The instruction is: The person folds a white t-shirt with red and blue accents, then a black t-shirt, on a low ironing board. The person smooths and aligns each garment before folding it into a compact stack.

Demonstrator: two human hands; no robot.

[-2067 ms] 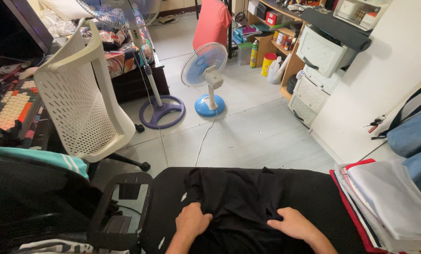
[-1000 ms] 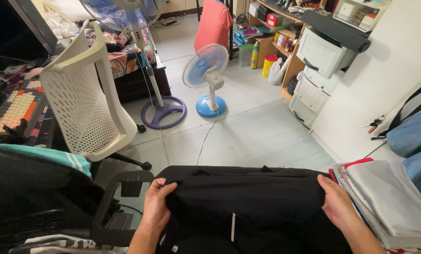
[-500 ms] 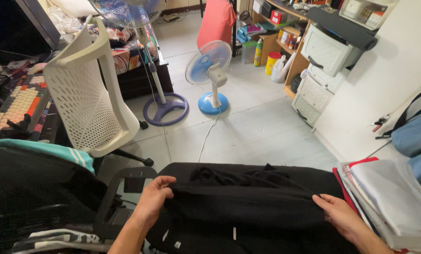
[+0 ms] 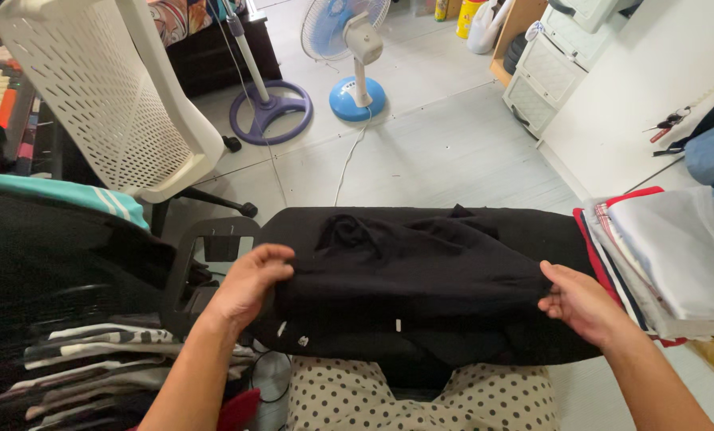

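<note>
A black garment [image 4: 421, 271] lies spread sideways across my lap, rumpled along its far edge. My left hand [image 4: 249, 283] pinches its left edge, fingers curled over the cloth. At the garment's right edge my right hand [image 4: 581, 303] grips the fabric between thumb and fingers. Below the garment my lap shows in white cloth with black dots [image 4: 421, 399].
A stack of folded clothes [image 4: 668, 255] lies to the right. On the left are a dark chair with a teal cloth [image 4: 61, 195] and striped garments [image 4: 101, 351]. A white mesh office chair [image 4: 109, 96], two floor fans [image 4: 357, 48] and a white drawer unit [image 4: 553, 72] stand beyond.
My hands went from the garment's middle out to its left and right edges and spread it wide. The view has tilted downward and closer.
</note>
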